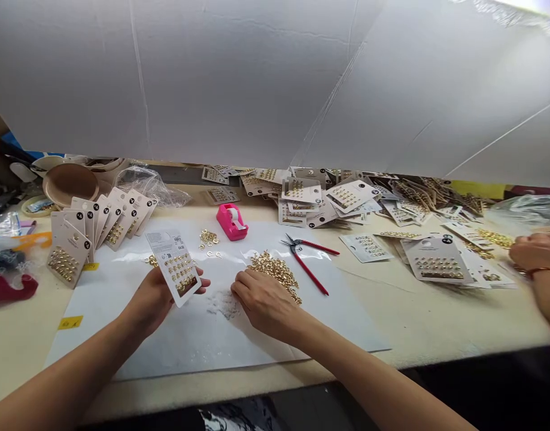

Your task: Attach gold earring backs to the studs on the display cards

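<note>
Earring card [178,269], long axis tilted toward the far edge of the counter [418,314], is clamped in the left hand [151,302]; the right hand [263,302], just right of it, rests fingers-down against the earring pile [277,272], grip unclear.

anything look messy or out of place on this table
The earring cards at the back right lie in a jumbled heap, overlapping at all angles, unlike the fanned cards on the left. Loose gold rings lie scattered by the pink tape dispenser. The card in the left hand looks intact.
</note>
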`<state>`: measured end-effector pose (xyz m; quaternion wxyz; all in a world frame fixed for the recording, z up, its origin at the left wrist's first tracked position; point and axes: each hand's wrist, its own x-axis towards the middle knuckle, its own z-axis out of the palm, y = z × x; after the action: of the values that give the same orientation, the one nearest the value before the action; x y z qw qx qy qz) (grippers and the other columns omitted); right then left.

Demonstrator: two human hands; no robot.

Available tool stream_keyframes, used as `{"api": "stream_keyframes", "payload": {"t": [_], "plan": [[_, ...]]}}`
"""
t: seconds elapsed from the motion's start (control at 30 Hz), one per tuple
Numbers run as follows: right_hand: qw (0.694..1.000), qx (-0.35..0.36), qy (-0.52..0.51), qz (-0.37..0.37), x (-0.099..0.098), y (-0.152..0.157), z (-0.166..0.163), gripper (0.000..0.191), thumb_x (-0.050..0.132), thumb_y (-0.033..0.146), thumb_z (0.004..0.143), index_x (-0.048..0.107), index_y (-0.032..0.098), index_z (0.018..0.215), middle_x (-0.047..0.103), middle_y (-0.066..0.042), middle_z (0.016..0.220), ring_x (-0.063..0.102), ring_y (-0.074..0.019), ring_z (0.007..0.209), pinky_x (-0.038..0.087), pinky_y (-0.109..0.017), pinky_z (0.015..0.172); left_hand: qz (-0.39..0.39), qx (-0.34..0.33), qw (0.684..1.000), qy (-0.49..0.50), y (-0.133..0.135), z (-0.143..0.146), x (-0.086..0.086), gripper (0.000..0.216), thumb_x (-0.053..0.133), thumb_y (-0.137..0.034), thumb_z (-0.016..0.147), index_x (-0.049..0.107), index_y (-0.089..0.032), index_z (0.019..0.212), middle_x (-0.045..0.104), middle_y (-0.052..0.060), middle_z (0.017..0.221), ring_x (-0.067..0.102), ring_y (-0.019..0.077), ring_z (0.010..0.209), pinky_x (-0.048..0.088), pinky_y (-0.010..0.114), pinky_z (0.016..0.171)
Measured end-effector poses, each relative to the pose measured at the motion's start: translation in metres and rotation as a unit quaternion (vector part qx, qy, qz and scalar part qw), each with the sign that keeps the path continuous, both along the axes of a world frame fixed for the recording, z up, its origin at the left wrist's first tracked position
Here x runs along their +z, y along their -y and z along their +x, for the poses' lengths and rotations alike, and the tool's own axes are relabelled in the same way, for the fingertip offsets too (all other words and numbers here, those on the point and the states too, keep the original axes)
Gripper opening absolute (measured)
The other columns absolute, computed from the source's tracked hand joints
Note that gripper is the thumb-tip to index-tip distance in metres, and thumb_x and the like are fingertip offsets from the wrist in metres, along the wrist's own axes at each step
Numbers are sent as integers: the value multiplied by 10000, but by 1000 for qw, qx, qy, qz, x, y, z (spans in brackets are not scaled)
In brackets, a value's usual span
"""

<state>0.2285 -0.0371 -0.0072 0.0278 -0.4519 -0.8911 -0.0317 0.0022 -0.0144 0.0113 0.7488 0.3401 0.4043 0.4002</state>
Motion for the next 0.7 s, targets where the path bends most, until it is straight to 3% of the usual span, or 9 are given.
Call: {"api": "stream_keyframes", "payload": {"t": [0.1,0.23,0.37,0.57,0.7], "plan": [[999,-19,-36,-18,5,0,-1,150,449,50,779,545,152,727,573,-71,753,463,-162,666,321,-293,592,-4,6,1000,3,0,1,1,380,825,-390,528,734,-168,823,744,84,838,687,279,849,501,416,841],[968,-50,-232,-88,15,-1,0,98,454,90,750,495,177,768,554,-31,728,470,-136,627,370,-274,575,-4,10,1000,8,1,2,0,348,815,-365,556,731,-158,822,739,84,851,688,280,849,514,406,824],[888,-62,-421,-174,27,0,-12,97,481,105,735,478,202,737,540,6,671,490,-119,595,413,-262,548,-1,7,999,34,3,4,-4,327,797,-370,588,727,-165,833,735,74,843,686,270,846,518,407,824],[735,-65,-623,-261,40,1,-42,52,560,199,808,608,196,829,592,-6,728,559,-110,597,475,-260,526,43,-32,998,37,5,6,-6,222,752,-279,671,726,-180,867,730,59,808,679,223,815,504,375,830],[696,-56,-672,-245,32,3,-53,44,601,207,811,642,199,799,625,-17,730,611,-135,612,510,-283,533,81,-63,994,45,5,6,-3,156,700,-243,732,733,-177,869,725,59,789,666,213,831,489,336,799]]}}
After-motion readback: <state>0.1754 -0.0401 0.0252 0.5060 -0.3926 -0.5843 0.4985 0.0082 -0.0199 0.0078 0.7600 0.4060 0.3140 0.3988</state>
